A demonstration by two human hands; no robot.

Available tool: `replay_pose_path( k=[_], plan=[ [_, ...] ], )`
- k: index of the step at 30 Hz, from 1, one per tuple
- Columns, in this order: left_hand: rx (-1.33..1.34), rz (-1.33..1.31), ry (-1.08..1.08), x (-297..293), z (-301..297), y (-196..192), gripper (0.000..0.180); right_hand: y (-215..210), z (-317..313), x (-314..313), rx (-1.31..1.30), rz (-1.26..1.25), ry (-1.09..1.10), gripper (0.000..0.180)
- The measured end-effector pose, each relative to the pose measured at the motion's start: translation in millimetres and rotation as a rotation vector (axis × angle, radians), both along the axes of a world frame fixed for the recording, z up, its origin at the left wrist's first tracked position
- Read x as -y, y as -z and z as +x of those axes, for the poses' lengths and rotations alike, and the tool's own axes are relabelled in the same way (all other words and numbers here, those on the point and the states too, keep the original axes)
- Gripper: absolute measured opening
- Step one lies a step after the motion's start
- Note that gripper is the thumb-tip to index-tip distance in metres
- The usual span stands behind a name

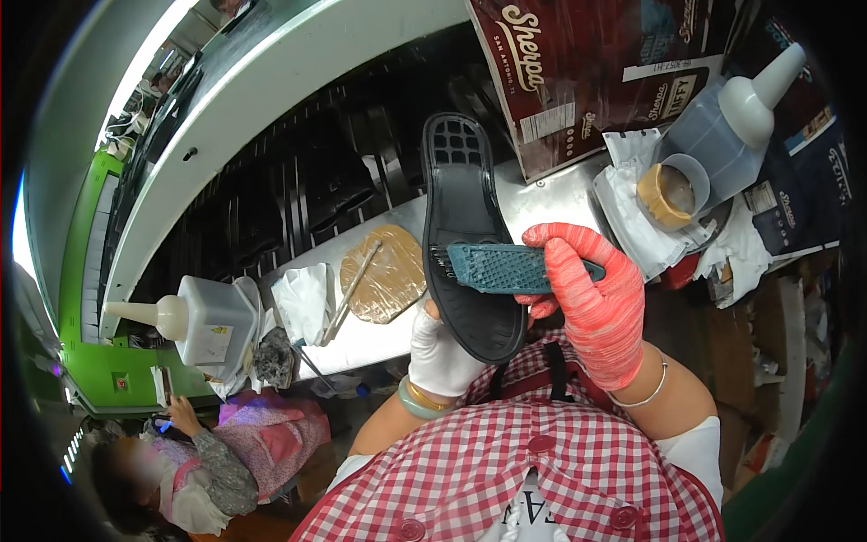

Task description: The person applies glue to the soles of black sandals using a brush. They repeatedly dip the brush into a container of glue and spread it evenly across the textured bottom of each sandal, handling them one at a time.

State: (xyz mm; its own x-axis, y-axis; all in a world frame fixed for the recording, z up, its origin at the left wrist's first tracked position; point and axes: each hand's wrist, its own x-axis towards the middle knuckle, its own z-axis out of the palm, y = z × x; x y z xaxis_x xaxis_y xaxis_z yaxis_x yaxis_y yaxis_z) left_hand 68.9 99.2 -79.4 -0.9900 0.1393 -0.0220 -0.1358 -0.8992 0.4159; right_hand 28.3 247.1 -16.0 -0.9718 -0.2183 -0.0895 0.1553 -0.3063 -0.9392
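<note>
A black shoe sole (461, 194) stands lengthwise in front of me, its heel grid at the far end and its inner face toward me. From the near left, my left hand (440, 357) in a white glove grips the sole's edge, most of its fingers hidden behind it. In a coral-red glove, my right hand (591, 303) is closed round the handle of a teal textured brush (497, 268). The brush lies crosswise over the sole's middle, bristles at its left end touching or very near the sole's left edge.
A wrapped brown disc (384, 271) with a thin stick (361, 278), a white cloth (305, 303) and a spouted bottle (212, 327) lie left. Dark red cartons (578, 72) and another spouted bottle (722, 135) stand right. Black soles (316, 181) line the far rack. Another person (217, 470) sits lower left.
</note>
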Motion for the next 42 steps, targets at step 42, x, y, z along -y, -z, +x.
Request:
replay_pose_path(
  k=[42],
  plan=[
    [-0.025, -0.078, 0.070, 19, -1, 27, 0.074, -6, -7, 8, -0.022, 0.092, -0.057, 0.020]
  ],
)
